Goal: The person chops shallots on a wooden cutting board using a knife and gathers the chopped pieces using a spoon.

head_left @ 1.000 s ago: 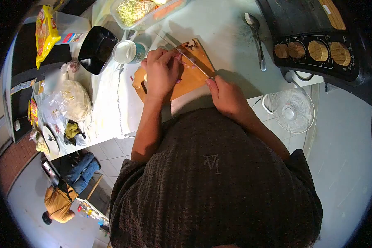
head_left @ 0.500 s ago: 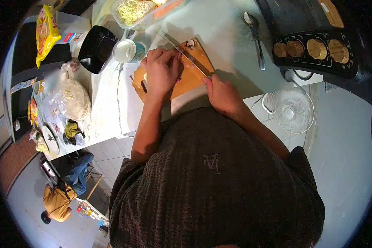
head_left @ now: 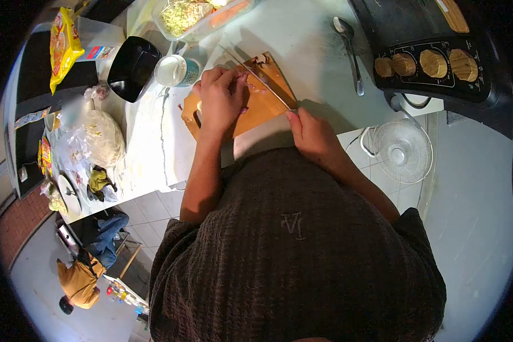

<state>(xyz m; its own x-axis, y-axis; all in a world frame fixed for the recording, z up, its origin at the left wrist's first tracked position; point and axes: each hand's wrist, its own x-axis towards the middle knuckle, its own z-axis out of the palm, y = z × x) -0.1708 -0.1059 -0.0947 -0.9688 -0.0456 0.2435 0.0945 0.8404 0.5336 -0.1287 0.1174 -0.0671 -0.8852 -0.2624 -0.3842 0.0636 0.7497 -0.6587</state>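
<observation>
My right hand (head_left: 315,134) is closed round the handle of a long kitchen knife (head_left: 268,84). Its blade slants up and left across an orange-brown cutting board (head_left: 260,113). On the board, my left hand (head_left: 220,98) has its fingers curled together on a small pinkish-purple shallot (head_left: 242,78), mostly hidden under the fingertips, close beside the blade. Small cut pieces (head_left: 257,89) in the same colour are scattered to the right of the left hand. Brownish peelings (head_left: 261,60) lie at the board's far corner.
Beyond the board stand a cup (head_left: 172,70), a black bowl (head_left: 134,68) and a clear container of shredded vegetables (head_left: 182,20). A spoon (head_left: 352,54) lies right of the board, near a black appliance with wooden knobs (head_left: 433,64). Plastic bags (head_left: 101,139) sit left; a person (head_left: 81,280) is beyond.
My right hand and the knife handle have shifted slightly to the right, the blade now a little farther from the left fingertips. My left hand has barely moved.
</observation>
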